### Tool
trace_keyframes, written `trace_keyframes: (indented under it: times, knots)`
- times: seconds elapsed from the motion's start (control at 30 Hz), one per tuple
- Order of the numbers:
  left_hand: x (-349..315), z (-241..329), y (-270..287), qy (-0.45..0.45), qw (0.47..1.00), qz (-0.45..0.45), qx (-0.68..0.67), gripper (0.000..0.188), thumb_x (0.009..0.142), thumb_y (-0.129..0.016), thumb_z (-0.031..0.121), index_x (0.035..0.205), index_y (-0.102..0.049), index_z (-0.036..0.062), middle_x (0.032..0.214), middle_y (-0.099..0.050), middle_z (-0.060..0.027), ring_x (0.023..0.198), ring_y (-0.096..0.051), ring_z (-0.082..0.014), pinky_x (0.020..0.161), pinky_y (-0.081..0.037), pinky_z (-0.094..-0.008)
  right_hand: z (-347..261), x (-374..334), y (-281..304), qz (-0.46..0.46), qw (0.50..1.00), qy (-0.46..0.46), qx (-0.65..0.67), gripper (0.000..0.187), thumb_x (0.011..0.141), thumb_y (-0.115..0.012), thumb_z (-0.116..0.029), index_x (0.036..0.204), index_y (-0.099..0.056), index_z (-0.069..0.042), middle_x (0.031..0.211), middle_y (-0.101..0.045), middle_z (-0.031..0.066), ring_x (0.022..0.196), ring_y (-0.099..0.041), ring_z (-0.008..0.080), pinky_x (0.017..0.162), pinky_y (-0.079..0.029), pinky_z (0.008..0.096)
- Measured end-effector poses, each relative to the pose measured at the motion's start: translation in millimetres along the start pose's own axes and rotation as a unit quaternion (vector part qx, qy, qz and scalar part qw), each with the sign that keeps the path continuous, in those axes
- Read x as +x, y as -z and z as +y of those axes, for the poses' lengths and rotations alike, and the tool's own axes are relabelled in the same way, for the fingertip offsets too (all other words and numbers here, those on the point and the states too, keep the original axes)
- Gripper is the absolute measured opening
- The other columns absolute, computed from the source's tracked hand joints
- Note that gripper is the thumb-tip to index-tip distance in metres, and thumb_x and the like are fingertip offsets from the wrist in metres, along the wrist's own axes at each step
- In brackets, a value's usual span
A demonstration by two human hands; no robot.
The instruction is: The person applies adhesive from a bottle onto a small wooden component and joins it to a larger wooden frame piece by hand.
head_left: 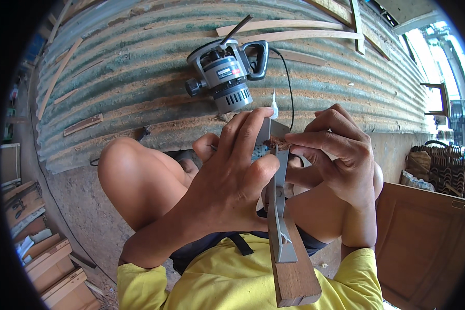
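A long grey metal piece lies along a reddish-brown wooden bar, which points toward my yellow shirt. My left hand closes around the far, wider end of the metal piece, thumb on its near side. Brown crumbs like sawdust sit on that end. My right hand pinches thumb and forefinger together at these crumbs; what lies between the fingertips is hidden. Just beyond my left fingers rises the white nozzle of a small bottle, its body partly covered by my hand.
A grey and black router lies on a dusty corrugated sheet, its black cord trailing. Curved wood strips lie at the back. A brown wooden panel is at the right, stacked wooden pieces at the left.
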State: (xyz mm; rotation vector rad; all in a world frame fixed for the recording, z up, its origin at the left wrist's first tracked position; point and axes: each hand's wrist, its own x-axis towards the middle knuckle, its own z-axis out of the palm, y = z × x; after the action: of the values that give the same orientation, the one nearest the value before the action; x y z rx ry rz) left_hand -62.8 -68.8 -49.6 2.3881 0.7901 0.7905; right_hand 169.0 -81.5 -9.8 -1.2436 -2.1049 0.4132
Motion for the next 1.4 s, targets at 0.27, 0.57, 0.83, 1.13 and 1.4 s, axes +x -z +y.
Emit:
trace_keyframes:
  times: [0.27,0.57,0.83,1.13,1.4]
  knots:
    - [3,6,-3,0.043,0.998,0.017,-0.030,0.047,0.052,-0.092,0.032,0.067,-0.058,0.0028,0.156,-0.041,-0.0234,0.144,-0.041,-0.0409,0.097,-0.028,-0.0486,-1,1,2,-0.021,1.000,-0.001,-0.007,0.034,0.073,-0.082,-0.005,0.106,-0.081,-0.012,0.088,-0.066,0.0032,0.083,-0.061,0.0239,0.074,-0.051,0.0372]
    - [0,-2,-1,-0.007,1.000,0.006,-0.013,0.084,0.065,-0.086,0.066,0.113,-0.051,0.0069,0.151,-0.038,-0.0352,0.139,-0.042,-0.0521,0.096,-0.032,-0.0553,-3,1,-1,-0.010,1.000,0.004,-0.005,0.036,0.073,-0.082,-0.001,0.108,-0.081,-0.011,0.088,-0.067,0.0038,0.083,-0.062,0.0242,0.072,-0.052,0.0369]
    - [0,-4,-3,-0.003,0.999,0.031,-0.044,0.076,0.062,-0.092,0.048,0.109,-0.049,0.0064,0.152,-0.038,-0.0330,0.139,-0.043,-0.0507,0.096,-0.032,-0.0543,1,0,1,0.015,1.000,0.014,-0.020,0.043,0.070,-0.077,0.005,0.111,-0.080,-0.009,0.095,-0.072,0.0058,0.087,-0.065,0.0249,0.076,-0.054,0.0370]
    - [-2,-4,3,0.012,1.000,0.013,-0.010,0.074,0.066,-0.092,0.036,0.113,-0.042,0.0088,0.153,-0.039,-0.0340,0.138,-0.045,-0.0495,0.096,-0.030,-0.0528,10,-11,1,0.007,0.989,0.092,-0.115,0.047,0.069,-0.074,-0.011,0.115,-0.079,-0.017,0.124,-0.067,0.0090,0.108,-0.062,0.0338,0.090,-0.055,0.0455]
    - [-4,-5,-2,-0.007,0.999,0.042,-0.028,0.077,0.068,-0.092,0.037,0.117,-0.038,0.0116,0.154,-0.038,-0.0343,0.138,-0.046,-0.0486,0.095,-0.029,-0.0527,6,-15,0,-0.027,0.986,0.089,-0.140,0.057,0.065,-0.071,-0.016,0.122,-0.077,-0.020,0.137,-0.061,0.0099,0.120,-0.057,0.0364,0.099,-0.052,0.0496]
